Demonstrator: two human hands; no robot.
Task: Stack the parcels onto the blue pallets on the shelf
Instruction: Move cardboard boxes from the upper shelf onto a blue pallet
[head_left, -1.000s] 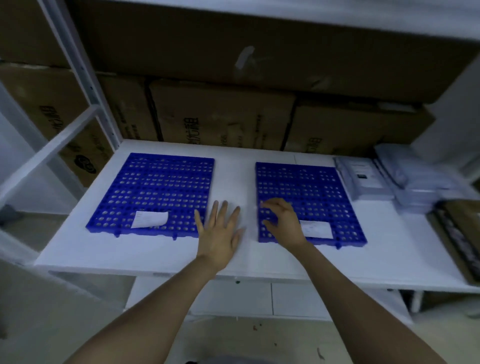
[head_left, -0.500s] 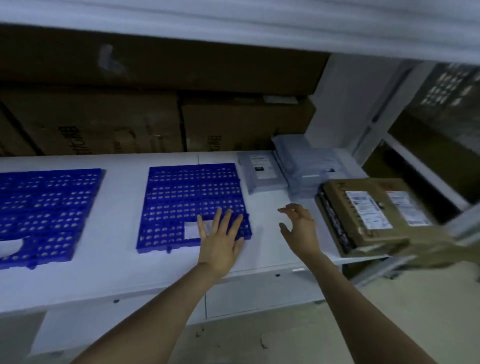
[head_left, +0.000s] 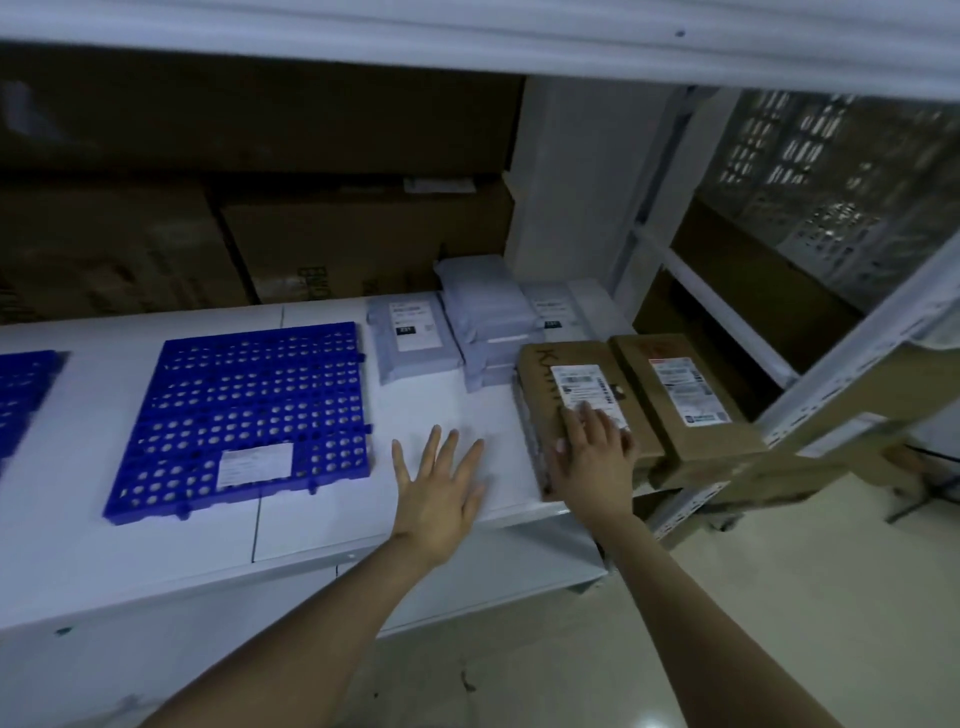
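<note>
A blue perforated pallet (head_left: 249, 415) with a white label lies on the white shelf (head_left: 322, 525); a second blue pallet (head_left: 23, 389) shows at the left edge. Two brown cardboard parcels (head_left: 558, 374) (head_left: 680, 400) with shipping labels sit side by side at the shelf's right end. Grey mailer parcels (head_left: 410, 338) (head_left: 485, 306) lie behind them. My right hand (head_left: 592, 457) rests flat on the nearer brown parcel, fingers apart, not gripping. My left hand (head_left: 439, 493) hovers open over the bare shelf between the pallet and that parcel.
Large brown cartons (head_left: 363, 244) line the back of the shelf. A white upper shelf board (head_left: 467, 36) runs overhead. White metal uprights (head_left: 857, 338) stand at the right, with crates behind them. Pale floor (head_left: 779, 597) lies below.
The view has swung right. My right hand moved from the air onto the nearer brown parcel. My left hand moved off the pallet's corner to the bare shelf.
</note>
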